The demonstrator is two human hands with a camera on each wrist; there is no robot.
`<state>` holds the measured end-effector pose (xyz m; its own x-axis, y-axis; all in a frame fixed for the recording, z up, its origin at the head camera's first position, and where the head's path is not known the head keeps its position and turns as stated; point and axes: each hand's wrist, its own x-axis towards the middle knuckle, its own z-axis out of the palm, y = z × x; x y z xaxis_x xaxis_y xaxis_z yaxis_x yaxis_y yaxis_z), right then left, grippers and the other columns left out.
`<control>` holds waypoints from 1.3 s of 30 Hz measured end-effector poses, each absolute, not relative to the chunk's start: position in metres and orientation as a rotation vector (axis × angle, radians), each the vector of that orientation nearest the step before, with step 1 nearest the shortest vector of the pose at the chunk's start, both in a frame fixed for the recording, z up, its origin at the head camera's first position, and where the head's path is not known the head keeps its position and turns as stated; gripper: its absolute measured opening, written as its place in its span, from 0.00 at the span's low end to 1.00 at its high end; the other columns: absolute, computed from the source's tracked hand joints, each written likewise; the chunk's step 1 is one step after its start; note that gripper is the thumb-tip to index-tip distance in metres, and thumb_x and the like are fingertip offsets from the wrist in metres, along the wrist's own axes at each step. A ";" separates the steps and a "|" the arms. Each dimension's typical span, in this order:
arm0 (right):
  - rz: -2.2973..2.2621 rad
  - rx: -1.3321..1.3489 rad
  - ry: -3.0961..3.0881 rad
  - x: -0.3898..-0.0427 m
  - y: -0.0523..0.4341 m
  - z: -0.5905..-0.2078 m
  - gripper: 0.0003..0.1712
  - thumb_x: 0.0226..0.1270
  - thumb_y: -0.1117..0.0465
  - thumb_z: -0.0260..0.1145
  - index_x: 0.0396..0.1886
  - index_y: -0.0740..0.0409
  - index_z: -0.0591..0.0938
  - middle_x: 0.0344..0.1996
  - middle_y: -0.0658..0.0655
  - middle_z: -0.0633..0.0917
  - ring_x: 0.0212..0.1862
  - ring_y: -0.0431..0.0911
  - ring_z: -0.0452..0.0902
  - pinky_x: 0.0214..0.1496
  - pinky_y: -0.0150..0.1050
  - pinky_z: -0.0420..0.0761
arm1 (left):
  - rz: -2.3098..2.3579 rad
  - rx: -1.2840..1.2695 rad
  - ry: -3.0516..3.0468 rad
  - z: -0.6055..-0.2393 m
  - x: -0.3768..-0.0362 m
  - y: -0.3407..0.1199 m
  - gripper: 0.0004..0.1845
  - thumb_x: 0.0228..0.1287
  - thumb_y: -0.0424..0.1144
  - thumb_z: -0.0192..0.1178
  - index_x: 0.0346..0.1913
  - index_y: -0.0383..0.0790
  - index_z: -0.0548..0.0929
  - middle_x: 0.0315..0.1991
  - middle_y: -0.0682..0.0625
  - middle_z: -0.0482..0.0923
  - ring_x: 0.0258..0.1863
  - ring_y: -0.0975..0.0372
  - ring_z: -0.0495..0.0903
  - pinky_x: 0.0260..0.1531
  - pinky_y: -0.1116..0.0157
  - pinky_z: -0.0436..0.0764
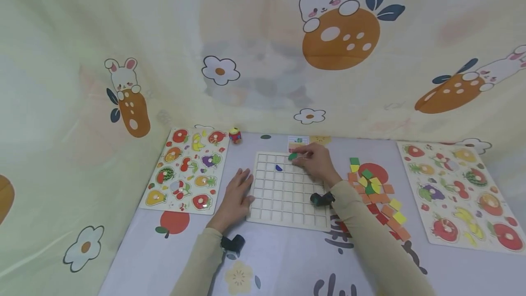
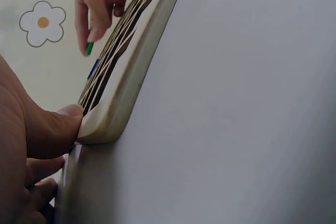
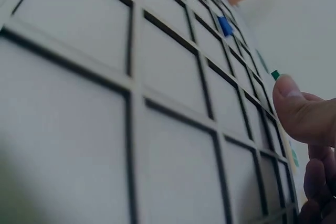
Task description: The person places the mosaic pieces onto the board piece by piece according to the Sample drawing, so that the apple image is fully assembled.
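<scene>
A pale wooden grid board point(image 1: 287, 204) lies on the table between my hands. One blue tile point(image 1: 279, 167) sits in a cell near its far edge. My right hand point(image 1: 314, 161) pinches a green tile point(image 1: 292, 156) over the board's far row; the green tile point(image 2: 90, 48) shows at my fingertips in the left wrist view and the green tile point(image 3: 275, 75) peeks past my thumb in the right wrist view. My left hand point(image 1: 236, 193) rests flat beside the board's left edge, its thumb point(image 2: 55, 129) against the board's corner point(image 2: 105, 124).
A heap of red, orange, yellow and green tiles point(image 1: 378, 195) lies right of the board. Fruit puzzle boards sit at the far left point(image 1: 186, 168) and far right point(image 1: 460, 191). A small card point(image 1: 297, 143) and a little toy figure point(image 1: 235, 135) stand behind the board, near the cloth backdrop.
</scene>
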<state>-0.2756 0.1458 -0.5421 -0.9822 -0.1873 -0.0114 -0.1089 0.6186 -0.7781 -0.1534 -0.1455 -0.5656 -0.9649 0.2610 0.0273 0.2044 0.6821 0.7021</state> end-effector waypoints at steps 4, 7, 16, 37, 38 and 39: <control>-1.266 -0.251 2.718 -0.275 0.140 -0.546 0.20 0.65 0.58 0.79 0.57 0.46 0.91 0.51 0.56 0.85 0.51 0.51 0.77 0.53 0.44 0.78 | 1.156 0.390 2.809 -0.565 -0.154 -0.145 0.35 0.74 0.33 0.61 0.80 0.34 0.65 0.87 0.45 0.53 0.88 0.49 0.43 0.86 0.43 0.48; -1.234 -0.251 2.713 -0.276 0.137 -0.546 0.21 0.64 0.58 0.80 0.57 0.46 0.91 0.52 0.56 0.85 0.52 0.51 0.77 0.54 0.44 0.76 | 1.152 0.390 2.810 -0.565 -0.154 -0.145 0.35 0.74 0.33 0.61 0.80 0.34 0.66 0.86 0.45 0.53 0.88 0.49 0.43 0.86 0.43 0.48; -1.222 -0.248 2.633 -0.281 0.138 -0.542 0.23 0.62 0.55 0.81 0.58 0.47 0.90 0.55 0.56 0.86 0.57 0.53 0.76 0.60 0.49 0.78 | 1.157 0.386 2.821 -0.563 -0.153 -0.145 0.34 0.73 0.33 0.61 0.80 0.32 0.66 0.86 0.44 0.54 0.88 0.48 0.44 0.86 0.42 0.50; -1.251 -0.250 2.677 -0.280 0.144 -0.545 0.17 0.65 0.54 0.79 0.51 0.52 0.92 0.47 0.56 0.86 0.49 0.51 0.75 0.50 0.41 0.75 | 1.140 0.370 2.822 -0.564 -0.153 -0.144 0.34 0.74 0.33 0.60 0.81 0.34 0.65 0.87 0.46 0.53 0.88 0.50 0.44 0.87 0.44 0.48; -1.250 -0.250 2.676 -0.279 0.144 -0.544 0.17 0.65 0.54 0.79 0.52 0.52 0.92 0.47 0.56 0.86 0.49 0.51 0.75 0.50 0.40 0.75 | 1.139 0.370 2.821 -0.564 -0.153 -0.144 0.34 0.74 0.34 0.60 0.81 0.34 0.65 0.87 0.46 0.53 0.88 0.49 0.44 0.87 0.44 0.48; -1.251 -0.254 2.678 -0.279 0.144 -0.544 0.17 0.65 0.54 0.79 0.52 0.52 0.92 0.46 0.56 0.86 0.49 0.51 0.75 0.50 0.40 0.75 | 1.142 0.370 2.820 -0.564 -0.153 -0.144 0.34 0.74 0.33 0.60 0.81 0.34 0.65 0.87 0.46 0.53 0.88 0.49 0.44 0.86 0.43 0.49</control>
<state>-0.2792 0.1441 -0.5442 -0.9702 -0.2267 -0.0857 -0.0797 0.6325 -0.7705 -0.1526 -0.1441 -0.5641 -0.9679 0.2505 0.0197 0.1937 0.6938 0.6936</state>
